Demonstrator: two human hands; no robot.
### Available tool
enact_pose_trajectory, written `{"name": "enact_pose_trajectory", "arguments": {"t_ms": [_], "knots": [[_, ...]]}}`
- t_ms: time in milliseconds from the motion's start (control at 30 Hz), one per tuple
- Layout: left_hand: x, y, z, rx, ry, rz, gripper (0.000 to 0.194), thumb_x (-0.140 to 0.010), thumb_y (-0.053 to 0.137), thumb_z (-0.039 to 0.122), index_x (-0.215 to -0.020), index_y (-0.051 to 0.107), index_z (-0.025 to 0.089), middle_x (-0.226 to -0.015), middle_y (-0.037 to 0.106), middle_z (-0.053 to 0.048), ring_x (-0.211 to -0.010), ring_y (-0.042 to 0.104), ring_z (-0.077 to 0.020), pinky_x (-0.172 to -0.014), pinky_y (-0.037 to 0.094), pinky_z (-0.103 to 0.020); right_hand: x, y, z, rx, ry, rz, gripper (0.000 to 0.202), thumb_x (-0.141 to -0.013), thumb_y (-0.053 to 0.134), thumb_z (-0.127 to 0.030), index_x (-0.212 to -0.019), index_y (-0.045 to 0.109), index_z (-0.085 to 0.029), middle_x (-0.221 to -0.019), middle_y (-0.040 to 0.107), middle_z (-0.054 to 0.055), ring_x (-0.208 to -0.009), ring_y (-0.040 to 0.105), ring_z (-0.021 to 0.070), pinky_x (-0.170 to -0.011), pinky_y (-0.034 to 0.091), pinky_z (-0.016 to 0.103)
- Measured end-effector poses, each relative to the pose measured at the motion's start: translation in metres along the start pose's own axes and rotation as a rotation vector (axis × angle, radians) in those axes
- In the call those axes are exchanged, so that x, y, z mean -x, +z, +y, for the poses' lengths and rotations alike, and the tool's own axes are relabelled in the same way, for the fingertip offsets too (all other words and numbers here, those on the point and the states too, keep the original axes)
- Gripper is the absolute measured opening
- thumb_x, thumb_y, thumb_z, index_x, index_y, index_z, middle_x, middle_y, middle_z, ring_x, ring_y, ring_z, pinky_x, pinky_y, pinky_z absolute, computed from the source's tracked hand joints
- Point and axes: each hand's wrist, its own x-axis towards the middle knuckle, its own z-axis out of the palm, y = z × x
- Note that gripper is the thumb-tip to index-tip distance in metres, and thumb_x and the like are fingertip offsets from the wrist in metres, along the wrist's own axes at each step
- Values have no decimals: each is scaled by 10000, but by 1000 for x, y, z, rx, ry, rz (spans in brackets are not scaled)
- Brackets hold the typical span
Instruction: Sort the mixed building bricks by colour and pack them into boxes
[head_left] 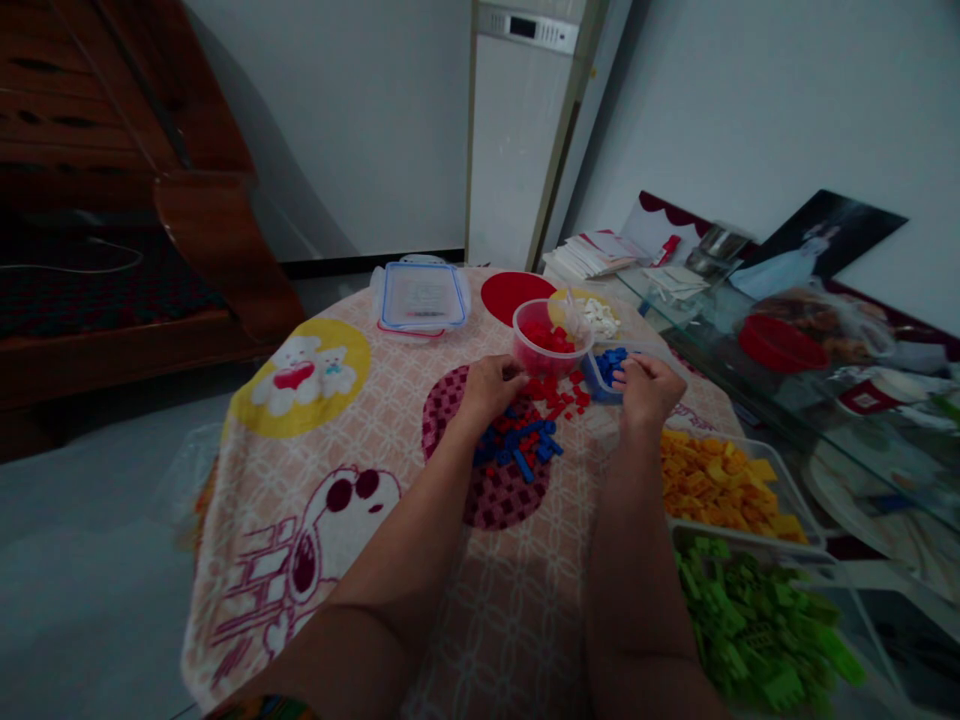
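Observation:
My left hand point(493, 388) is over the pile, its fingers drawn together beside the loose red bricks point(559, 396); whatever they may pinch is hidden. Below it lie loose blue bricks point(523, 450) with some red ones mixed in. My right hand point(651, 388) is at the right side of a clear box point(604, 394) of blue bricks, thumb and fingers closed together. I cannot make out what is between those fingertips. Just behind the pile stands a round clear tub point(523, 352) holding red bricks.
Yellow-orange bricks point(720, 488) and green bricks point(765, 620) fill clear boxes at the right. White pieces point(600, 318) sit behind the tub. A blue-rimmed lidded box point(421, 297) stands at the back left. A cluttered glass table point(697, 350) adjoins on the right.

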Motion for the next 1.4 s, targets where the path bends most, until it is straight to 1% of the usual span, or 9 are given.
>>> {"name": "enact_pose_trajectory", "arguments": {"t_ms": [100, 267, 400, 467, 533, 900, 1033, 1200, 1400], "knots": [[-1, 1, 1, 144, -4, -2, 150, -841, 681, 263, -861, 783, 156, -767, 768, -35, -705, 675, -152, -679, 518, -242, 9, 4, -11, -36, 20, -126, 199, -764, 601, -259, -874, 728, -151, -651, 711, 24, -547, 697, 186, -507, 596, 278], [0, 4, 5, 201, 0, -32, 188, -864, 647, 278, -818, 778, 151, -728, 750, -23, -655, 639, -134, -627, 482, -226, 34, 15, -30, -6, 51, -543, 82, -745, 660, -226, -786, 692, -164, -595, 683, -1, -468, 640, 128, -444, 525, 202], [0, 4, 8, 227, 27, -43, 184, -861, 641, 269, -848, 782, 152, -766, 766, -25, -676, 650, -136, -638, 485, -223, 53, 24, -39, 61, 62, -840, 109, -743, 694, -173, -851, 703, -162, -580, 668, -23, -453, 621, 116, -432, 504, 189], [0, 4, 8, 232, 30, -44, 187, -855, 643, 272, -846, 780, 145, -749, 760, -25, -666, 643, -135, -616, 468, -217, 59, 27, -42, 70, 46, -919, 151, -754, 711, -162, -906, 712, -163, -575, 659, -35, -451, 613, 110, -426, 493, 183], [-1, 4, 7, 229, 24, -45, 195, -857, 640, 276, -844, 780, 141, -734, 753, -25, -654, 635, -133, -595, 454, -212, 62, 28, -43, 90, 32, -941, 162, -764, 729, -157, -925, 718, -168, -564, 646, -46, -451, 606, 103, -422, 477, 170], [0, -3, 12, 183, 89, -50, 250, -901, 550, 220, -884, 785, 137, -790, 764, -36, -729, 667, -149, -693, 506, -230, 63, 30, -42, 116, 38, -947, 194, -751, 722, -134, -939, 700, -173, -561, 644, -53, -457, 613, 108, -435, 490, 179], [0, -12, 10, 93, 69, -58, 201, -870, 620, 213, -951, 792, 147, -868, 788, -54, -766, 695, -169, -760, 538, -259, 58, 27, -38, 71, 47, -887, 227, -710, 742, -164, -926, 675, -175, -567, 645, -51, -463, 628, 121, -435, 501, 190], [0, -24, 5, -166, 4, -68, 214, -817, 679, 173, -990, 803, 155, -954, 800, -88, -853, 715, -210, -858, 553, -312, 36, 13, -28, 16, 43, -668, 248, -689, 723, -219, -925, 666, -165, -550, 647, -44, -446, 627, 134, -389, 481, 190], [2, -30, 6, -326, -40, -261, 225, -819, 709, 204, -1017, 811, 173, -929, 793, -68, -861, 710, -203, -837, 541, -292, 9, -2, -11, -92, 120, -170, 292, -697, 689, -206, -982, 667, -149, -548, 633, -62, -419, 615, 135, -362, 486, 196]]}}
